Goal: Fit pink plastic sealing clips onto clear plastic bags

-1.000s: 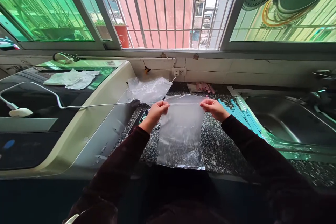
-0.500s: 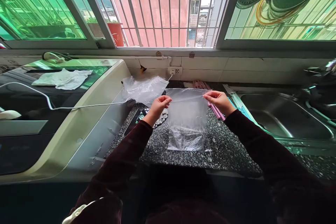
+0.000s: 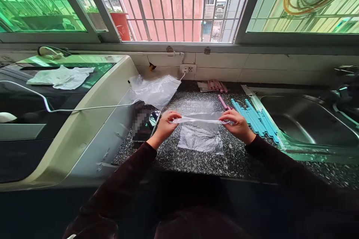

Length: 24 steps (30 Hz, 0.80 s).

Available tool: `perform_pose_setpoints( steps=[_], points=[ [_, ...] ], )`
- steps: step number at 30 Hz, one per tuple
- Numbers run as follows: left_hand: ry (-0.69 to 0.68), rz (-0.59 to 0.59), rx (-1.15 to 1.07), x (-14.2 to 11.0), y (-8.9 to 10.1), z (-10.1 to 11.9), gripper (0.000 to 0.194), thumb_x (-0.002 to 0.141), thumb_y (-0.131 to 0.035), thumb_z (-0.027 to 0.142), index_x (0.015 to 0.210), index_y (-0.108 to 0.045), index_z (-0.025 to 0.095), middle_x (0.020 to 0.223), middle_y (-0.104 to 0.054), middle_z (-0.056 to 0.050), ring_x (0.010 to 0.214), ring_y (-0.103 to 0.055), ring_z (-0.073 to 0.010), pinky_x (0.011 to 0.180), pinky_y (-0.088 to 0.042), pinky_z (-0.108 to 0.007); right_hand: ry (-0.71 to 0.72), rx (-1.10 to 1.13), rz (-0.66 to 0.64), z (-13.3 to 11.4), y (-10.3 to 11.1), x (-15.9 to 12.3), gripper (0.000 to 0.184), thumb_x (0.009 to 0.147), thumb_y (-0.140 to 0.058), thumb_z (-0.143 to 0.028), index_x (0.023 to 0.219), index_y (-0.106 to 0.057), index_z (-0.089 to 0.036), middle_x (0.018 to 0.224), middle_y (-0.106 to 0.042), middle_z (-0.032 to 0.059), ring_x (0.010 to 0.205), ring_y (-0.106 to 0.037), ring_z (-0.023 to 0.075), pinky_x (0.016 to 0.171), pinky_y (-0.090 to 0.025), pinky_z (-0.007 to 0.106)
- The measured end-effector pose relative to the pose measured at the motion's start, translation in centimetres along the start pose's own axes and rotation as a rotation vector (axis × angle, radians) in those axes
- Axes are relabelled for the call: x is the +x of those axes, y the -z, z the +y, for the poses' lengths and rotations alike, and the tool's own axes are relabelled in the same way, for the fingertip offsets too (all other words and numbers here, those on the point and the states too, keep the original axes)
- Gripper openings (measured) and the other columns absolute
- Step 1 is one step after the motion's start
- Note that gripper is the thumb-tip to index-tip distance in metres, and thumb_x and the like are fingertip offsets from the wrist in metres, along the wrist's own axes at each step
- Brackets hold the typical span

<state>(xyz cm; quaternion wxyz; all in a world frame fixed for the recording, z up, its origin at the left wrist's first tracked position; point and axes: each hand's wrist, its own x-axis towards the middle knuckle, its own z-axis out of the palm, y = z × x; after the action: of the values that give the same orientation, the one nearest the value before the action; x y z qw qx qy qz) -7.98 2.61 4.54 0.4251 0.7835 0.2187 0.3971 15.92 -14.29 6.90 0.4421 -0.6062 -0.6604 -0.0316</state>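
Since half a second ago, both hands have come lower in the frame, and the bag's upper edge, then spread flat, has tipped into a narrow pale band; the turquoise strips, mostly hidden behind the right hand then, now show.

The rectangular, clear plastic bag (image 3: 200,140) is at the centre of the frame. The left hand (image 3: 167,126) and the right hand (image 3: 237,125) each pinch one end of its upper edge between thumb and fingers. Holding it by both ends probably keeps such limp film from collapsing; the edge runs nearly straight between them. Below it, the film is thin, glossy and creased, and the black-and-white speckled stone counter (image 3: 174,160) shows through.

Right of centre, slim, flat turquoise strips (image 3: 249,115) lie in a loose, overlapping fan beside the stainless-steel sink (image 3: 297,127), perhaps set there to leave the middle free for the hands. A bundle of short pink strips (image 3: 215,86) lies farther back by the wall. Left of centre are a dark, glossy rectangular slab (image 3: 153,119), partly masked by blurring, and, behind it, a crumpled, milky plastic sheet or bag (image 3: 157,89), bunched into soft peaks.
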Motion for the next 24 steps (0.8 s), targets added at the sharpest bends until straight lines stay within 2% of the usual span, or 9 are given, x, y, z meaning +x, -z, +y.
perform_pose_setpoints(
  steps=[5,7,9,12,15,17,20,23,24],
  points=[
    [-0.003,0.034,0.066,0.1,-0.8,-0.2,0.016,0.063,-0.055,0.011,0.073,-0.064,0.018,0.083,-0.057,-0.003,0.078,-0.054,-0.0136,0.064,-0.042,-0.024,-0.038,0.055,0.058,-0.3,0.2,0.3,0.008,0.076,-0.057,-0.022,0.076,-0.065,-0.021,0.078,-0.06,0.0043,0.077,-0.057,0.0172,0.071,-0.047,0.033],
    [-0.012,0.066,0.064,0.8,-1.0,0.3,0.012,0.064,-0.055,0.013,0.071,-0.064,0.018,0.082,-0.057,-0.003,0.08,-0.054,-0.0143,0.063,-0.042,-0.023,-0.117,0.116,0.076,-0.1,0.5,0.8,0.009,0.075,-0.058,-0.027,0.078,-0.065,-0.02,0.08,-0.061,0.0042,0.077,-0.056,0.0163,0.07,-0.046,0.031],
    [0.011,0.091,0.033,1.6,-1.1,0.8,0.007,0.066,-0.056,0.019,0.07,-0.062,0.017,0.084,-0.057,-0.004,0.078,-0.054,-0.014,0.061,-0.041,-0.023,-0.265,0.173,0.079,0.5,0.5,1.2,0.021,0.073,-0.062,-0.034,0.088,-0.064,-0.02,0.083,-0.061,0.0041,0.073,-0.055,0.0149,0.066,-0.046,0.029],
    [0.111,0.085,-0.035,2.8,-1.4,1.4,0.012,0.068,-0.057,0.027,0.068,-0.059,0.016,0.077,-0.057,-0.002,0.07,-0.052,-0.0125,0.059,-0.04,-0.022,-0.548,0.268,-0.043,1.7,-0.3,1.0,0.041,0.064,-0.066,-0.044,0.095,-0.063,-0.016,0.085,-0.063,0.005,0.067,-0.053,0.0133,0.062,-0.044,0.028],
    [0.205,0.063,-0.104,4.0,-1.8,1.5,0.013,0.066,-0.058,0.028,0.062,-0.055,0.015,0.063,-0.053,0.002,0.06,-0.048,-0.01,0.058,-0.038,-0.022,-0.739,0.399,-0.253,2.4,-1.6,0.1,0.044,0.058,-0.068,-0.049,0.085,-0.065,-0.014,0.081,-0.065,0.0055,0.069,-0.054,0.0139,0.065,-0.043,0.028],
    [0.255,0.052,-0.154,5.0,-2.0,1.5,0.014,0.065,-0.057,0.026,0.058,-0.052,0.015,0.056,-0.05,0.003,0.054,-0.045,-0.0083,0.056,-0.036,-0.021,-0.789,0.436,-0.318,2.2,-2.4,-0.5,0.042,0.055,-0.07,-0.048,0.079,-0.066,-0.014,0.078,-0.065,0.0048,0.069,-0.054,0.0142,0.066,-0.042,0.028],
    [0.38,0.037,-0.221,6.5,-2.3,1.4,0.014,0.068,-0.053,0.022,0.057,-0.048,0.015,0.056,-0.052,0.002,0.048,-0.043,-0.0065,0.051,-0.034,-0.021,-0.828,0.412,-0.347,1.4,-3.1,-0.9,0.036,0.051,-0.072,-0.044,0.067,-0.064,-0.013,0.065,-0.061,0.0019,0.062,-0.051,0.0125,0.062,-0.039,0.027],
    [0.556,0.063,-0.245,6.9,-2.3,1.1,0.009,0.073,-0.049,0.023,0.074,-0.051,0.014,0.064,-0.056,0.0,0.047,-0.046,-0.0065,0.048,-0.034,-0.02,-0.825,0.411,-0.333,0.8,-3.2,-1.2,0.034,0.052,-0.071,-0.045,0.058,-0.059,-0.014,0.055,-0.053,-0.0017,0.055,-0.045,0.0099,0.057,-0.035,0.026],
    [0.606,0.084,-0.23,6.6,-2.2,0.9,0.013,0.075,-0.049,0.025,0.084,-0.051,0.014,0.066,-0.056,0.0,0.048,-0.048,-0.007,0.048,-0.035,-0.02,-0.818,0.422,-0.32,0.7,-3.1,-1.4,0.034,0.052,-0.07,-0.046,0.058,-0.059,-0.014,0.054,-0.052,-0.0022,0.054,-0.044,0.0094,0.056,-0.035,0.026]
  ],
)
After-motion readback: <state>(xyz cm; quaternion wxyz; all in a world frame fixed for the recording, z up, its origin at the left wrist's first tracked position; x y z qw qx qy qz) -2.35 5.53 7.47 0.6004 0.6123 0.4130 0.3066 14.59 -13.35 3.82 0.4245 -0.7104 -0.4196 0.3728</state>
